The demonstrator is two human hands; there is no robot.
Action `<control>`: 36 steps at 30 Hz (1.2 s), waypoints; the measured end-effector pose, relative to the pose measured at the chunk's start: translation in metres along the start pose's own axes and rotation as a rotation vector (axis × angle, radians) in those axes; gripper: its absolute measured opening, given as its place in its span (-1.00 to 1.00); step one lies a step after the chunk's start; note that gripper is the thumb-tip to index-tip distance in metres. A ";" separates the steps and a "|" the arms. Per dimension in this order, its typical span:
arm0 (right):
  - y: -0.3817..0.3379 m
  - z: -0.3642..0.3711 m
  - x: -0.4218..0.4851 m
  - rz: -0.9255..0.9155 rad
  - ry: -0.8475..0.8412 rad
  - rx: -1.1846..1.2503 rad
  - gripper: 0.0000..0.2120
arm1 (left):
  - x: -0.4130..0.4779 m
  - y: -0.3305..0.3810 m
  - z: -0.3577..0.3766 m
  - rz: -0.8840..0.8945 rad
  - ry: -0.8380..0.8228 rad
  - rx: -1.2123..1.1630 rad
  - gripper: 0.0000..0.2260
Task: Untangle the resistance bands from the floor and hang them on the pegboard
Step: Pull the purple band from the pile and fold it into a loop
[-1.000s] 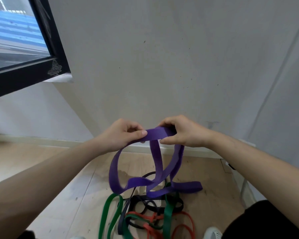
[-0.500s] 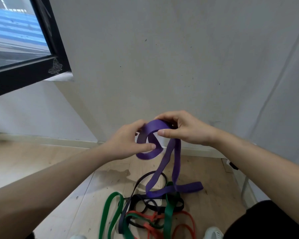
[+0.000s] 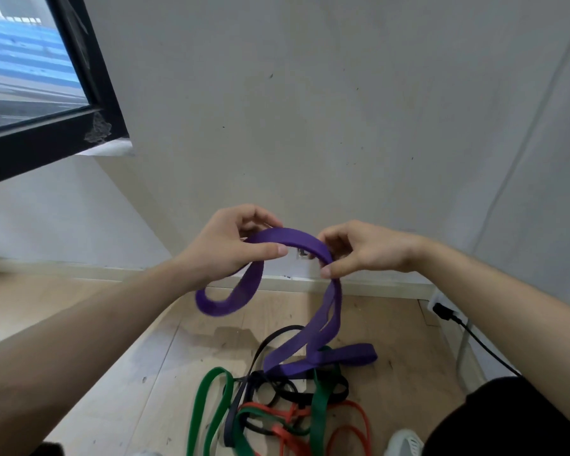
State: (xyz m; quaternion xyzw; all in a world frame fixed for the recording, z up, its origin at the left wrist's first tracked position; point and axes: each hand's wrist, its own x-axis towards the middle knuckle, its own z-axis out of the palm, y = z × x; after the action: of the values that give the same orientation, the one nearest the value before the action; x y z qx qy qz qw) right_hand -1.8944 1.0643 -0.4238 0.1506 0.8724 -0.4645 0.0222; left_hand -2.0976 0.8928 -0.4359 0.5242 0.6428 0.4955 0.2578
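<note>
Holding a purple resistance band [image 3: 290,236] up in front of a pale wall [image 3: 310,126], a person grips it with both bare hands. The left hand [image 3: 227,250] curls its fingers behind the strap with the thumb laid across its front; the right hand [image 3: 366,250] pinches it between thumb and bent fingers. The band arches between the two hands. One loop droops below the left hand, clear of the floor, while the rest trails down from the right hand onto a tangle on the wooden floor [image 3: 112,324]. A green band [image 3: 211,399], a black band [image 3: 277,390] and a red band [image 3: 349,419] lie knotted together there. A black-framed window [image 3: 89,77] stands at upper left, and a black cable [image 3: 474,334] runs along the right.
</note>
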 end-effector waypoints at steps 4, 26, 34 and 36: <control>-0.024 0.031 0.013 -0.170 0.141 0.115 -0.62 | 0.000 0.007 0.010 0.062 -0.007 -0.031 -0.70; -0.012 -0.009 0.003 -0.155 0.644 0.027 -0.89 | -0.005 -0.051 -0.002 -0.197 -0.111 0.221 -0.74; 0.014 -0.017 0.005 0.003 0.640 -0.040 -0.83 | -0.002 -0.037 -0.001 -0.116 0.060 -0.023 -0.66; 0.017 -0.018 0.005 0.012 0.617 -0.031 -0.88 | -0.002 -0.034 -0.001 -0.102 0.027 -0.061 -0.81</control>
State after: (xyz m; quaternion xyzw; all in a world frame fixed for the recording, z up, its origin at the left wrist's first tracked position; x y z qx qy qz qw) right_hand -1.8928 1.0891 -0.4282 0.2893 0.8440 -0.3835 -0.2385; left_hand -2.1116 0.8921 -0.4666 0.4758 0.6568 0.5080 0.2901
